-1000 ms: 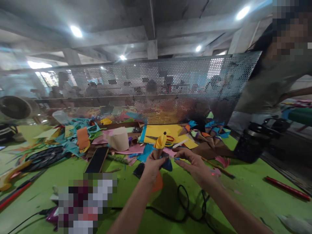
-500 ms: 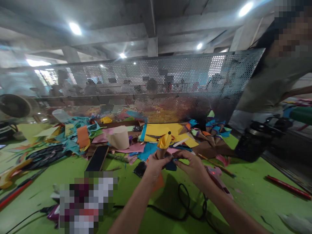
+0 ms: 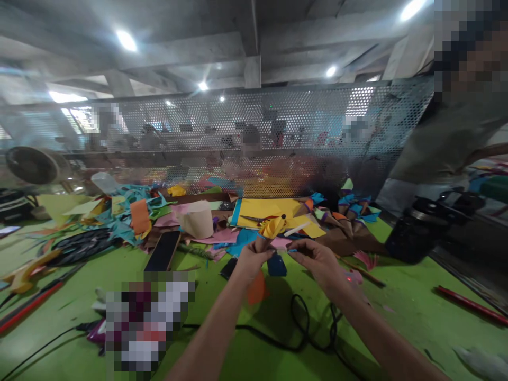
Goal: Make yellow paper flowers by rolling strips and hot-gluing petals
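My left hand (image 3: pixel 254 261) is closed around the brown lower part of a small paper flower (image 3: pixel 272 227), whose folded yellow top tilts to the right. A small dark bead-like tip shows at its upper end. To the right, my right hand (image 3: pixel 315 260) pinches a small bit of blue paper (image 3: pixel 292 250), apart from the flower. Beneath and between the hands, a dark blue piece (image 3: pixel 277 265) and an orange paper piece (image 3: pixel 257 288) lie on the green table (image 3: pixel 222 328). A pink glue gun (image 3: pixel 353 276) is partly hidden behind my right forearm.
Scissors (image 3: pixel 254 218) lie on yellow paper (image 3: pixel 273 207) beyond the hands. A phone (image 3: pixel 162 251) and a tape roll (image 3: pixel 196 219) are left. Black cable (image 3: pixel 273 341) loops in front. Finished paper cones (image 3: pixel 349 222) and a black bottle (image 3: pixel 410 233) stand right; a person (image 3: pixel 444 127) is beside them.
My right hand has moved away from my left with the blue paper, widening the gap between them. The paper flower now leans further right. The view has shifted slightly.
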{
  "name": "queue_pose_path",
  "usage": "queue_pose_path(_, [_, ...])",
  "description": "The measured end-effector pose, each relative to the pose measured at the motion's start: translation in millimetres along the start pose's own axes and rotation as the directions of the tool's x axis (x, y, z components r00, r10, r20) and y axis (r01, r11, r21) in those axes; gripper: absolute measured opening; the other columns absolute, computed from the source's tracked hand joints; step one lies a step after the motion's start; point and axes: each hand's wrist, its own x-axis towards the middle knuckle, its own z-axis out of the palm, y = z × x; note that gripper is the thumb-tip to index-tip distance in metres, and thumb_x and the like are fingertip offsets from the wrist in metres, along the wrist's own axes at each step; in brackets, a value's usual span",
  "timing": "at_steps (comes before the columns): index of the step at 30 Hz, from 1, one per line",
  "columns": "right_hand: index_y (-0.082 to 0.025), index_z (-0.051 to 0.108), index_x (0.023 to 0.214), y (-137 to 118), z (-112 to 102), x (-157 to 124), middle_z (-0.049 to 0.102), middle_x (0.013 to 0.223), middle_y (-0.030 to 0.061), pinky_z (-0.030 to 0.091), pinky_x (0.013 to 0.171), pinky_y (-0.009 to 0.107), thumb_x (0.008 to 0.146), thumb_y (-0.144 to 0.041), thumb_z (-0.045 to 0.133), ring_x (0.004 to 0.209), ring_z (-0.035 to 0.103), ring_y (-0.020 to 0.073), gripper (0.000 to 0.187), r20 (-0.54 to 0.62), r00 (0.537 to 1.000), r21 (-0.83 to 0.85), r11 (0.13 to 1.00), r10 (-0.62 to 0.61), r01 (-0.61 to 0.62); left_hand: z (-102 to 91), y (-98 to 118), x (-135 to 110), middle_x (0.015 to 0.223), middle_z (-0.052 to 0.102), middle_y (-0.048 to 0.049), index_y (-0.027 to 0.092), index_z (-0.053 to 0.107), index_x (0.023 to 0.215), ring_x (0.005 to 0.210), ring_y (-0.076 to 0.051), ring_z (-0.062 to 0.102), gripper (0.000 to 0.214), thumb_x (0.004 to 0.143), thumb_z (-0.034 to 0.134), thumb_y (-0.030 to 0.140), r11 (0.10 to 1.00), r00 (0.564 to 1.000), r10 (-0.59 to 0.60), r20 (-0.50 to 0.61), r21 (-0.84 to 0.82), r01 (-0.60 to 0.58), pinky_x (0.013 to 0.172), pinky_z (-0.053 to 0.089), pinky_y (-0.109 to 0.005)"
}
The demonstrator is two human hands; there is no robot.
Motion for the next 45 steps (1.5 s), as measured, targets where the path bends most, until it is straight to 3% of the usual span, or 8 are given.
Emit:
queue_pose_path(5, [-0.019,0.069,0.082,4.0,-3.4,3.9,0.071,0.076,0.0031,0.050,0.061,0.028,0.068,-0.047,0.075,0.067,0.063,0.0176,0.032,0.012,0.998,0.062,0.996,0.062,-0.062,-29.6,3.0,4.9,0.066,0.065,0.0004,0.017,0.070,0.073,0.060,-0.015,0.054,0.022,0.054,0.078,0.024,0.956,0.999,0.010,0.041,0.293,-0.021,0.058,0.039,-0.024])
queue_pose_path(11, [-0.019,0.070,0.080,6.3,-3.1,6.8,0.071,0.074,0.0050,0.051,0.061,0.030,0.064,-0.057,0.076,0.067,0.064,0.0188,0.041,0.051,0.997,0.077,0.996,0.050,-0.054,-41.7,7.9,-5.2,0.064,0.059,-0.0001,0.020,0.062,0.059,0.064,-0.019,0.055,0.015,0.058,0.077,0.024,0.752,0.997,0.060,0.048,0.655,-0.077,0.061,0.037,-0.026])
queue_pose_path(19, [-0.019,0.073,0.080,0.0,-1.2,2.4,0.072,0.074,0.0041,0.051,0.061,0.029,0.070,-0.052,0.074,0.066,0.065,0.0181,0.034,0.093,0.996,0.060,0.998,0.005,-0.011,-29.3,20.4,-17.5,0.115,0.063,-0.0124,0.022,0.069,0.105,0.116,-0.034,0.051,0.035,0.070,0.071,0.022,0.536,0.969,0.240,0.050,0.826,-0.176,0.099,0.035,-0.041])
queue_pose_path(21, [-0.020,0.073,0.081,-0.8,-0.9,1.8,0.073,0.077,0.0038,0.051,0.062,0.029,0.071,-0.049,0.074,0.068,0.065,0.0185,0.031,0.083,0.996,0.052,0.999,-0.018,0.014,-18.8,29.2,-17.8,0.120,0.063,-0.0113,0.022,0.068,0.111,0.118,-0.030,0.050,0.032,0.079,0.063,0.023,0.578,0.937,0.343,0.064,0.772,-0.265,0.103,0.032,-0.041])
queue_pose_path(24, [-0.022,0.073,0.086,-1.6,-2.7,2.2,0.073,0.083,0.0036,0.052,0.068,0.030,0.073,-0.044,0.072,0.076,0.066,0.0199,0.026,0.034,0.996,0.022,0.997,-0.078,0.077,3.9,37.9,-17.0,0.104,0.071,-0.0090,0.020,0.073,0.099,0.104,-0.027,0.059,0.023,0.086,0.057,0.031,0.807,0.929,0.355,0.102,0.468,-0.360,0.095,0.040,-0.034])
queue_pose_path(28, [-0.022,0.074,0.082,-0.7,-8.3,5.1,0.067,0.077,0.0026,0.050,0.067,0.031,0.072,-0.036,0.071,0.073,0.060,0.0192,0.017,-0.033,0.983,-0.062,0.982,-0.183,0.181,30.3,36.3,-15.4,0.084,0.072,-0.0049,0.019,0.076,0.086,0.085,-0.022,0.062,0.028,0.079,0.065,0.044,0.987,0.969,0.133,0.209,0.064,-0.149,0.076,0.044,-0.028])
queue_pose_path(36, [-0.022,0.071,0.082,3.4,-6.5,4.7,0.060,0.077,0.0011,0.046,0.065,0.029,0.070,-0.016,0.066,0.068,0.056,0.0173,0.015,-0.040,0.947,-0.202,0.931,-0.317,0.303,34.3,23.4,-14.9,0.070,0.065,-0.0011,0.016,0.074,0.076,0.065,-0.013,0.050,0.032,0.061,0.081,0.043,0.995,0.970,0.027,0.240,-0.102,-0.002,0.062,0.034,-0.022])
queue_pose_path(45, [-0.022,0.066,0.091,4.4,-5.8,4.1,0.063,0.080,0.0006,0.048,0.065,0.027,0.071,-0.017,0.068,0.070,0.058,0.0162,0.021,0.033,0.949,-0.219,0.924,-0.315,0.314,27.5,9.0,-12.5,0.061,0.057,0.0014,0.015,0.069,0.070,0.055,-0.010,0.042,0.032,0.064,0.078,0.045,0.981,0.991,0.001,0.137,-0.190,0.025,0.055,0.030,-0.022])
